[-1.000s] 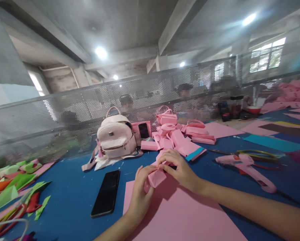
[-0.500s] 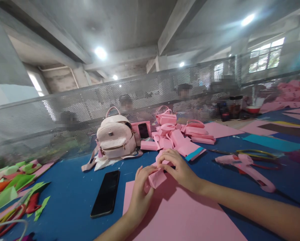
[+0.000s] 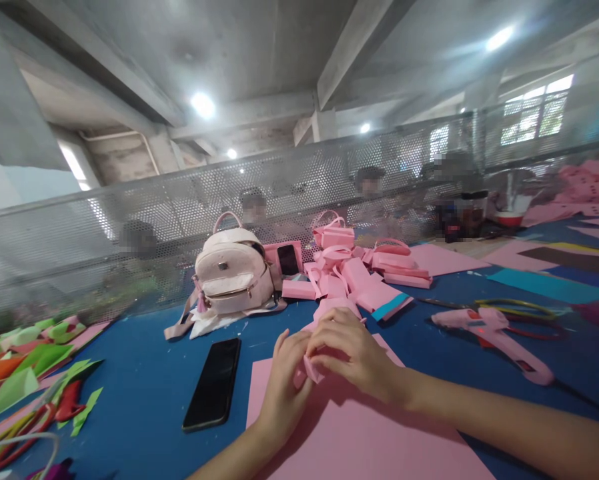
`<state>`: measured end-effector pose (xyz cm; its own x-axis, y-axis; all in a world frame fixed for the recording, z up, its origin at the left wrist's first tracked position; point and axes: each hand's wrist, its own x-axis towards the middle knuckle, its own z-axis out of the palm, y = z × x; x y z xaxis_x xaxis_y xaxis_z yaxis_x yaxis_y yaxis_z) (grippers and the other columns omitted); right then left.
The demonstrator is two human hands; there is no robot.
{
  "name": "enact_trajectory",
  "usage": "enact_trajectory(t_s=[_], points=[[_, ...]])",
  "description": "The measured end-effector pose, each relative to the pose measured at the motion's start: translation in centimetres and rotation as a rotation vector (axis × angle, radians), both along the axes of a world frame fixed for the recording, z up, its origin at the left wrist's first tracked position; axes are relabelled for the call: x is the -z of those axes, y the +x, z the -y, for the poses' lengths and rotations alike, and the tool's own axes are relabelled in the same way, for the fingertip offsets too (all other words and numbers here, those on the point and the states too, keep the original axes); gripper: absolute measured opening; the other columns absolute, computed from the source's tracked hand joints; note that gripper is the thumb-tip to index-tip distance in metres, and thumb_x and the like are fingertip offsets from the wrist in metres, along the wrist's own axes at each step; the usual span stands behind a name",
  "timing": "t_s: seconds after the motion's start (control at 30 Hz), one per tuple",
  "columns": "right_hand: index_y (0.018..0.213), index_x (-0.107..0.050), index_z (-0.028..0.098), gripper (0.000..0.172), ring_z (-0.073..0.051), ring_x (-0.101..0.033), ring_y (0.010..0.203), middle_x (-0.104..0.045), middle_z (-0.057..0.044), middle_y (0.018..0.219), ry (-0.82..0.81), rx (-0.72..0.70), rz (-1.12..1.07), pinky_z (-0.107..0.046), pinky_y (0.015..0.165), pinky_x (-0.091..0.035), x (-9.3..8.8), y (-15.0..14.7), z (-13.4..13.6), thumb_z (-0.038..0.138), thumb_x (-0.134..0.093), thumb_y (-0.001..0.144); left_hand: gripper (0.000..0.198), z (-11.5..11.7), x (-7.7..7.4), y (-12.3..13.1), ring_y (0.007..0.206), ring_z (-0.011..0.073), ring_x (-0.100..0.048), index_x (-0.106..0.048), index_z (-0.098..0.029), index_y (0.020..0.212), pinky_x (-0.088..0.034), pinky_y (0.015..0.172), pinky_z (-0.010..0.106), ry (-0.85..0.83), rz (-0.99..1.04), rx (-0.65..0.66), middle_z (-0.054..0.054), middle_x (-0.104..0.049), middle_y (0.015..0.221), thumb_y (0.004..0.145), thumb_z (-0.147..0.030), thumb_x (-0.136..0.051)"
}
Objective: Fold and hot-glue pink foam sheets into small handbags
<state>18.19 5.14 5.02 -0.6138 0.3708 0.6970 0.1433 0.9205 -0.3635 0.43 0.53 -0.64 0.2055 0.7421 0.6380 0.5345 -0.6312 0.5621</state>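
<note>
Both of my hands meet over a large pink foam sheet (image 3: 359, 440) on the blue table. My left hand (image 3: 283, 387) and my right hand (image 3: 352, 357) are closed together on a small folded pink foam piece (image 3: 311, 367), which is mostly hidden between the fingers. Just beyond my hands lies a heap of finished pink foam bags and boxes (image 3: 352, 270). A black phone (image 3: 213, 383) lies flat to the left of the sheet.
A pale pink backpack (image 3: 232, 273) stands behind the phone, with a second phone (image 3: 288, 259) beside it. A pink glue gun (image 3: 494, 333) lies at right. Green and orange foam scraps (image 3: 24, 367) are at left. A perforated metal screen (image 3: 129, 220) with people behind it closes the far edge.
My right hand has slid down and toward me, covering the folded pink piece, which showed more plainly between my hands before. The left hand has barely moved.
</note>
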Motion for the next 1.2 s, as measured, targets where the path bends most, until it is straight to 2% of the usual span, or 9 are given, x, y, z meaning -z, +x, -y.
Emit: enact_trajectory(t_s=[0.17, 0.33, 0.5, 0.77, 1.0, 1.2], points=[[0.081, -0.061, 0.023, 0.012, -0.020, -0.051, 0.089, -0.064, 0.002, 0.080, 0.008, 0.024, 0.007, -0.036, 0.088, -0.037, 0.11, -0.02, 0.11, 0.017, -0.065, 0.090, 0.033, -0.12, 0.28, -0.19, 0.128, 0.0217, -0.052, -0.053, -0.030, 0.125, -0.014, 0.119, 0.050, 0.020, -0.060, 0.008, 0.004, -0.060, 0.133, 0.094, -0.018, -0.054], [0.081, -0.054, 0.021, 0.016, -0.020, -0.049, 0.089, -0.061, 0.000, 0.084, 0.044, 0.043, 0.029, -0.036, 0.085, -0.038, 0.17, -0.07, 0.44, 0.009, -0.060, 0.088, 0.042, -0.19, 0.50, -0.23, 0.128, 0.0205, -0.050, -0.049, -0.030, 0.130, -0.013, 0.119, 0.050, 0.037, -0.098, 0.019, 0.004, -0.058, 0.134, 0.093, -0.011, -0.053], [0.083, -0.052, 0.021, 0.013, -0.021, -0.048, 0.090, -0.059, -0.003, 0.089, 0.033, 0.085, -0.003, -0.036, 0.082, -0.039, 0.44, -0.16, 0.10, 0.013, -0.054, 0.094, 0.041, -0.20, 0.55, -0.23, 0.127, 0.0200, -0.051, -0.049, -0.032, 0.129, -0.015, 0.119, 0.050, 0.045, -0.067, 0.005, 0.003, -0.059, 0.132, 0.094, -0.012, -0.052], [0.083, -0.059, 0.022, 0.014, -0.021, -0.051, 0.088, -0.064, -0.002, 0.085, 0.042, 0.090, -0.058, -0.038, 0.084, -0.039, -0.05, 0.01, -0.21, 0.024, -0.057, 0.097, 0.041, -0.27, 0.57, -0.22, 0.128, 0.0201, -0.050, -0.049, -0.035, 0.129, -0.014, 0.119, 0.049, 0.023, -0.004, 0.012, 0.000, -0.058, 0.132, 0.093, -0.015, -0.054], [0.087, -0.065, 0.022, 0.018, -0.021, -0.052, 0.090, -0.068, -0.002, 0.085, 0.059, 0.070, -0.035, -0.038, 0.085, -0.038, -0.17, 0.03, -0.31, 0.025, -0.053, 0.100, 0.040, -0.22, 0.44, -0.25, 0.125, 0.0214, -0.052, -0.050, -0.035, 0.127, -0.017, 0.117, 0.050, 0.035, 0.005, 0.018, 0.000, -0.059, 0.131, 0.092, -0.016, -0.056], [0.085, -0.066, 0.023, 0.010, -0.020, -0.052, 0.090, -0.068, 0.000, 0.084, 0.028, 0.040, -0.009, -0.038, 0.087, -0.037, -0.17, 0.18, -0.12, 0.024, -0.062, 0.095, 0.033, -0.20, 0.31, -0.14, 0.126, 0.0215, -0.052, -0.052, -0.033, 0.125, -0.016, 0.118, 0.052, 0.002, -0.014, -0.007, 0.002, -0.059, 0.131, 0.095, -0.019, -0.053]])
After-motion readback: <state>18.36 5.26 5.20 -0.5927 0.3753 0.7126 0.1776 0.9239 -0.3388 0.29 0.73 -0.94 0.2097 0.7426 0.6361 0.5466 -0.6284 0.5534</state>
